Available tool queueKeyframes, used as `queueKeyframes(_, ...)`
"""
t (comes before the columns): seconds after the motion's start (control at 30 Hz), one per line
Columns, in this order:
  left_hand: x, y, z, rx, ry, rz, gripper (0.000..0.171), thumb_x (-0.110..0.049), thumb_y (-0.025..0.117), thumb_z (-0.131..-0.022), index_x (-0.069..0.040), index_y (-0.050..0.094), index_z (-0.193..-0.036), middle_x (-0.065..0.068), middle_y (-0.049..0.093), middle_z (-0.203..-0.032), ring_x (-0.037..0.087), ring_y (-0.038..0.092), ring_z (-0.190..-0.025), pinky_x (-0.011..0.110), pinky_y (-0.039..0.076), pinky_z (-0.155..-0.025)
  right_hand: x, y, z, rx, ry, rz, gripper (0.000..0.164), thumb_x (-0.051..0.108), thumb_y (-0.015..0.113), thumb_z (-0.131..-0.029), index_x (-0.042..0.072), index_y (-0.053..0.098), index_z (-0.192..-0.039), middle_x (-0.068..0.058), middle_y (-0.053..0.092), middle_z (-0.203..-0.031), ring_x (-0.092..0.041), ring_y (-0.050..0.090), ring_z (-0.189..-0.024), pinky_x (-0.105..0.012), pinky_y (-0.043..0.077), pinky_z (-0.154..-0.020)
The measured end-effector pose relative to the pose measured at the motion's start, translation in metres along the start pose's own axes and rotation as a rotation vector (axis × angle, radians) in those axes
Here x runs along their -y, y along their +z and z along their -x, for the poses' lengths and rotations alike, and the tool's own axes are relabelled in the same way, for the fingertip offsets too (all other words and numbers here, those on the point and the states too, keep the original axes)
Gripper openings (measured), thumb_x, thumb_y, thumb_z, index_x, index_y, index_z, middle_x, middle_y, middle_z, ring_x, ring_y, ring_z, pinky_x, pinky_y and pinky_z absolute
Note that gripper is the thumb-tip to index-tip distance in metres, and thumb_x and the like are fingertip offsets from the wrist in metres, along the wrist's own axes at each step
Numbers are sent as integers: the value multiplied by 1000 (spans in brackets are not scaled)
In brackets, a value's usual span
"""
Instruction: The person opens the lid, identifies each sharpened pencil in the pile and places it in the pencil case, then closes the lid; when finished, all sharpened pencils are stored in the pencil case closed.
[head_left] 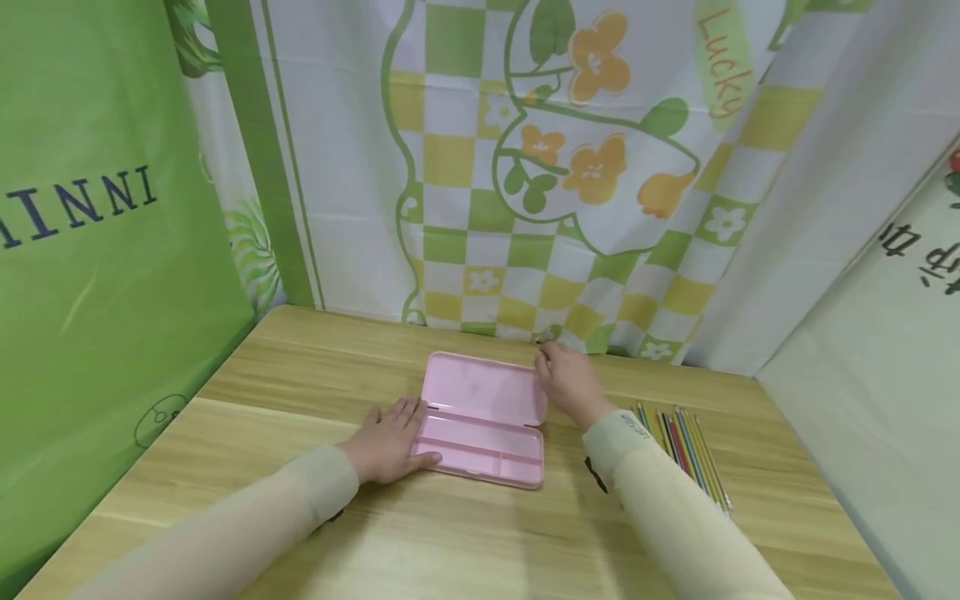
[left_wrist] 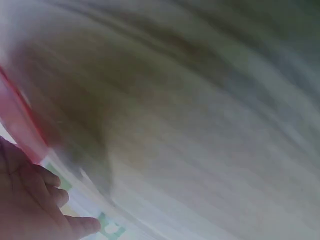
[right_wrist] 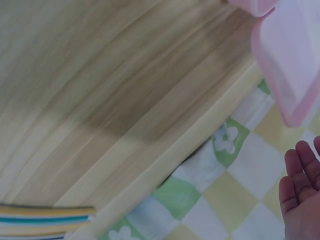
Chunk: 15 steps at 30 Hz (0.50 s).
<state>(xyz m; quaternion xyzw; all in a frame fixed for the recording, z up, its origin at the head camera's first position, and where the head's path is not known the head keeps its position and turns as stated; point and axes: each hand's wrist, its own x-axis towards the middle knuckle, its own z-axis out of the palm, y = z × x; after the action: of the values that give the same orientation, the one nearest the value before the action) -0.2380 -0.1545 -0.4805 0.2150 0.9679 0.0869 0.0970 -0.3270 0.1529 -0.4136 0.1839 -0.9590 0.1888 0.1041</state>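
A pink pencil case (head_left: 480,442) lies unfolded on the table, its lid (head_left: 480,387) tilted back and its divided tray bare. My left hand (head_left: 390,442) rests against the case's left end, fingers straight and thumb over the front edge of the tray. In the left wrist view that hand (left_wrist: 30,200) shows beside a blurred pink edge. My right hand (head_left: 570,379) is at the lid's upper right corner in the head view. The right wrist view shows this hand (right_wrist: 305,195) holding nothing, its fingers loosely bent and a gap between them and the lid (right_wrist: 290,60).
Several colored pencils (head_left: 690,458) lie side by side at the right of the wooden table (head_left: 300,358), partly under the right forearm in the head view. A checkered curtain (head_left: 480,208) hangs behind the table's far edge, with a green cloth (head_left: 90,292) at the left.
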Motion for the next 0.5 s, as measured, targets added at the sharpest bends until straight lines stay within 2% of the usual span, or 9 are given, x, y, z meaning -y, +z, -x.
queueKeyframes(0.2,7,4,-4,-44,11,-50,100,-73,42,-99,-1,18,-164,24,15,-168,40,13,-155,70,7,-119,-14,-12,7,9,4,13,40,22,42,-110,-9,61,-126,-31,62,-129,-51,58,-120,-61,42,-106)
queueKeyframes(0.3,12,5,-4,-51,13,-70,103,-77,39,-97,-3,17,-165,23,14,-169,39,12,-156,70,5,-119,-22,-21,11,34,13,-17,44,22,38,-111,-12,59,-129,-34,60,-132,-52,54,-124,-61,40,-108)
queueKeyframes(0.5,19,4,-2,-60,-8,-43,104,-80,32,-98,-3,15,-165,21,12,-169,38,12,-156,71,3,-118,-52,-50,18,121,123,-107,62,32,23,-114,-18,43,-145,-39,44,-147,-56,39,-138,-62,29,-116)
